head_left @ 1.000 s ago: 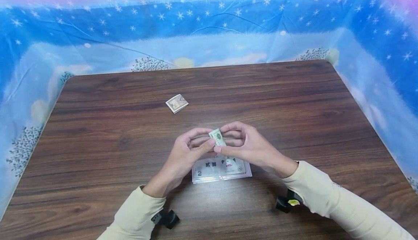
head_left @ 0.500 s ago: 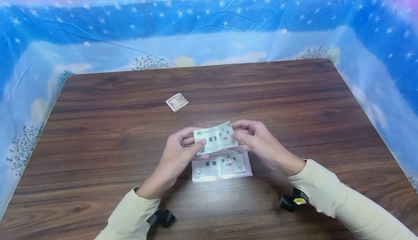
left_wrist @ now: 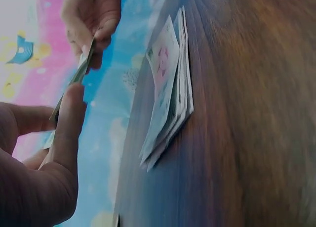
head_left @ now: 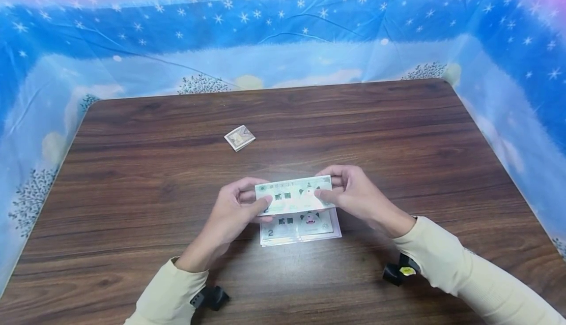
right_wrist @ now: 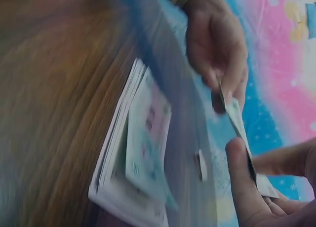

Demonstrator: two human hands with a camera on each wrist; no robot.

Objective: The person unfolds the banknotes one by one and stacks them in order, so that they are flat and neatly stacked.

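Note:
A pale green banknote (head_left: 294, 194), marked with a 2 and a small cartoon face, is spread flat between both hands. My left hand (head_left: 234, 212) pinches its left end, thumb on the printed face and fingers behind. At the other end my right hand (head_left: 360, 194) pinches it the same way. Below the note lies a stack of banknotes (head_left: 294, 229) with a similar note on top, partly hidden by the held one. Both wrist views show the stack from the side; its top note (right_wrist: 148, 133) curls up slightly from the rest.
A small folded banknote (head_left: 240, 138) lies farther back on the brown wooden table (head_left: 155, 167), left of the middle. Behind the table hangs a blue and pink cloth (head_left: 283, 30) with snowflakes. Black cameras (head_left: 210, 298) are strapped under the wrists.
The held banknote was folded small a second ago and is now opened out to full width. Both hands have moved apart along it. The stack and the folded note stay put.

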